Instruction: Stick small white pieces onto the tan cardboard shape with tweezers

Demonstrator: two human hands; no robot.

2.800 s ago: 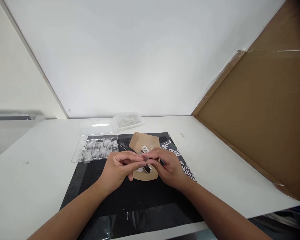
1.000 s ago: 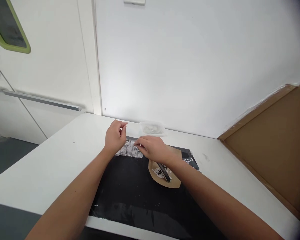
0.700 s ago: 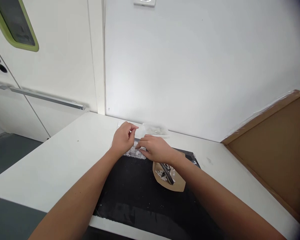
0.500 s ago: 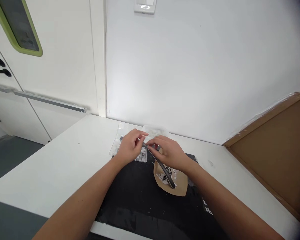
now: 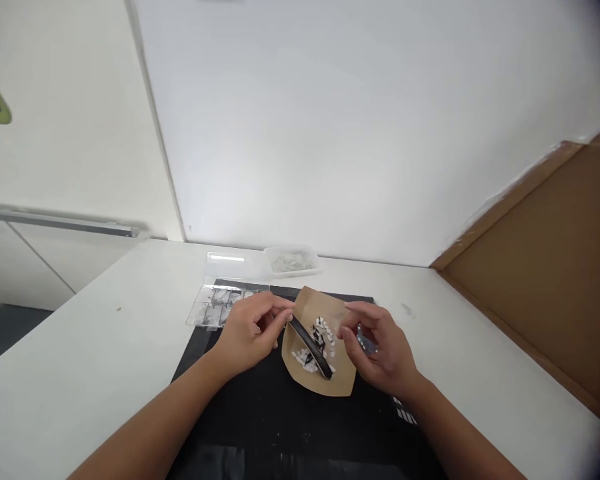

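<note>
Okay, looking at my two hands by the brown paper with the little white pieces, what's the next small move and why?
Probably bring the left hand and right hand together over the brown paper. The left fingertips are pinched as if on a small piece, too small to make out, the right fingers curl beside the paper, and the black file lies on the white pieces, held by neither hand.

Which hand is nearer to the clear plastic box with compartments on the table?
Left. The left hand is just right of the clear box, close to its near corner. The right hand is farther right, beyond the brown paper.
</note>
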